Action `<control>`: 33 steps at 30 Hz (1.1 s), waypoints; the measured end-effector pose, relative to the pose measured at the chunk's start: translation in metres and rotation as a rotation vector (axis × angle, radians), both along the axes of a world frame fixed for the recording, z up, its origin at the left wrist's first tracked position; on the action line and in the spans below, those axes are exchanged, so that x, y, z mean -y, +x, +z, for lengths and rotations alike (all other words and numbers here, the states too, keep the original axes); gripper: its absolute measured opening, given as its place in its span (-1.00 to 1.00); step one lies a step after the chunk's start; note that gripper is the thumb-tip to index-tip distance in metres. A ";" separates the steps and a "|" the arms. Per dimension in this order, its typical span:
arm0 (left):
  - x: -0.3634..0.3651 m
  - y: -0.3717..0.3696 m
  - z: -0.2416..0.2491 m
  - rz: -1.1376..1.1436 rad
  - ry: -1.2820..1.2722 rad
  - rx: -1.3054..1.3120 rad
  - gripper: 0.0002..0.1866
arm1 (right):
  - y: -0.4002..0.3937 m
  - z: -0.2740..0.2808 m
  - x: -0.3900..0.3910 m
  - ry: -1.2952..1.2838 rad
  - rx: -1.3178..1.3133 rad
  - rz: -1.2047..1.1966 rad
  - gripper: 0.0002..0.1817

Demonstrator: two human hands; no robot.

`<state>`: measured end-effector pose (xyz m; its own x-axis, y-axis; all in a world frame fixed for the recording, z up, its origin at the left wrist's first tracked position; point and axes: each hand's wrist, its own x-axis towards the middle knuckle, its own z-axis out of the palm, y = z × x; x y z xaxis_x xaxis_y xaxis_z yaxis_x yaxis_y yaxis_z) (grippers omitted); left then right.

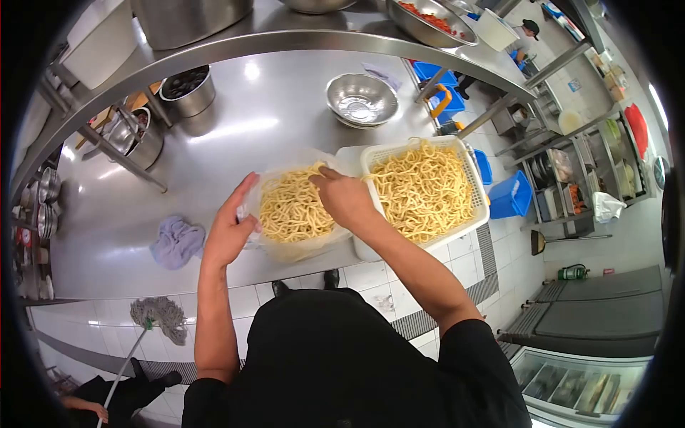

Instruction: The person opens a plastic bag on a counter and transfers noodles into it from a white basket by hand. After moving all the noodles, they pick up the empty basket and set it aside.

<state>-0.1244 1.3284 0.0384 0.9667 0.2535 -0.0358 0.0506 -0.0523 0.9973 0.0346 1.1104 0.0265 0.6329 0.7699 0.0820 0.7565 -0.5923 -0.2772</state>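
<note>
Thick yellow noodles (296, 207) lie in a clear plastic bag (307, 251) on the steel table. At the bag's left edge is my left hand (232, 225), thumb and fingers apart, holding nothing I can make out. My right hand (342, 196) reaches over the bag's right side, its fingertips touching the noodles near the top; the fingers are bent and partly hidden. Right beside the bag, a white perforated basket (482, 203) holds a large heap of the same noodles (424, 189).
A metal bowl (362, 98) stands behind the basket, and a grey-blue cloth (178, 242) lies at the left. Pots (188, 93) stand farther back. A steel shelf (285, 44) crosses above the table. At the lower left, another person (107, 399) holds a mop (160, 317).
</note>
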 end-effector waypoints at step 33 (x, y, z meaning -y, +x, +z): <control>0.007 0.000 -0.005 0.117 0.031 -0.068 -0.15 | 0.149 0.047 0.232 -0.150 -0.520 -0.340 -0.30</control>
